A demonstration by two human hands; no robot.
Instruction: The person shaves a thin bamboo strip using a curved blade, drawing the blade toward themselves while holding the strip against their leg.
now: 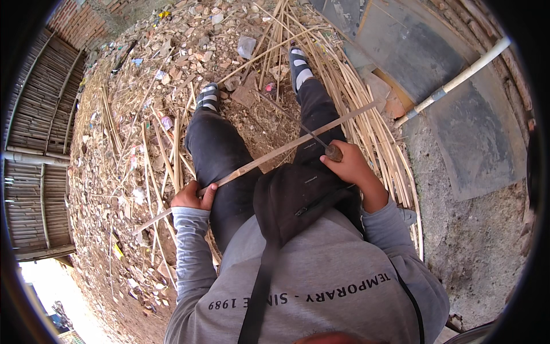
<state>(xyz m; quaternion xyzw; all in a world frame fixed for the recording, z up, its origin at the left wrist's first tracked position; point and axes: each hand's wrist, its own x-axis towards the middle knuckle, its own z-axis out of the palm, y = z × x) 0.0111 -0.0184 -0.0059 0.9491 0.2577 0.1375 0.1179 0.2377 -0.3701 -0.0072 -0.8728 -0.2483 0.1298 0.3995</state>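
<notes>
A long, flat bamboo strip lies slantwise across my thighs, its right end higher in the view. My left hand is closed around the strip near its left end, with the thumb on top. In my right hand is the round wooden handle of a knife; the narrow dark blade points away and to the left. The blade crosses the strip a little ahead of the handle; whether it touches the strip, I cannot tell. A black bag rests on my lap between the two hands.
Many split bamboo strips lie in a pile along my right leg. Rubble and litter cover the ground ahead and left. A bamboo-slat wall stands left. At right are dark flat sheets and a pale pole.
</notes>
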